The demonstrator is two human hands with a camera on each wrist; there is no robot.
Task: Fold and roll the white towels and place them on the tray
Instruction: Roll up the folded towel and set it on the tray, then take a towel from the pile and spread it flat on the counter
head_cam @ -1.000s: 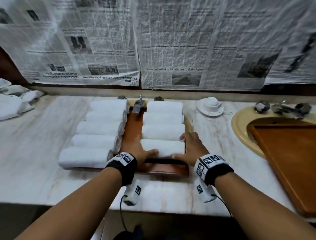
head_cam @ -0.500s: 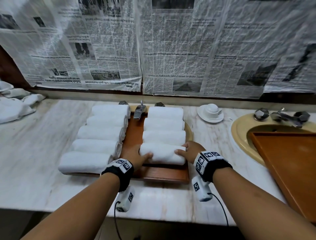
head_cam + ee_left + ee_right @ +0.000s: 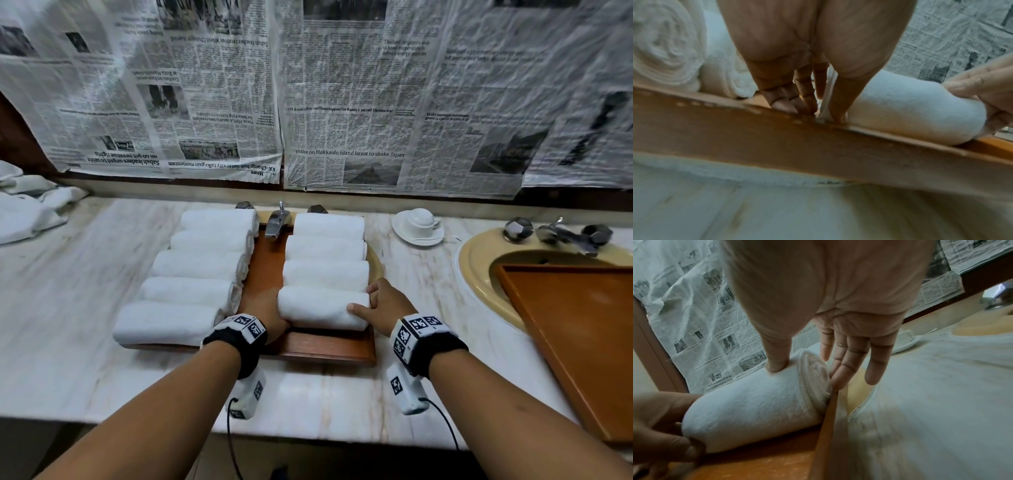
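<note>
Lying crosswise on the wooden tray (image 3: 322,349), the nearest rolled towel (image 3: 322,308) has its long axis running left to right, and a hand caps each end. The left hand (image 3: 270,317) is at the left end, thumb pressed along the roll's near side and fingers (image 3: 791,104) held together, tips down on the tray floor. The right hand (image 3: 383,305) is at the right end, thumb on top of the roll and fingers (image 3: 840,368) nearly straight, slightly spread, lying against the spiral end face beside the tray's right rim. Neither hand is nearer; both bracket the roll evenly. It touches the third roll (image 3: 325,275) of the right column behind it. Any further nudge, I judge, goes away from the person, across the roll's axis, or inward along it to square the ends.
</note>
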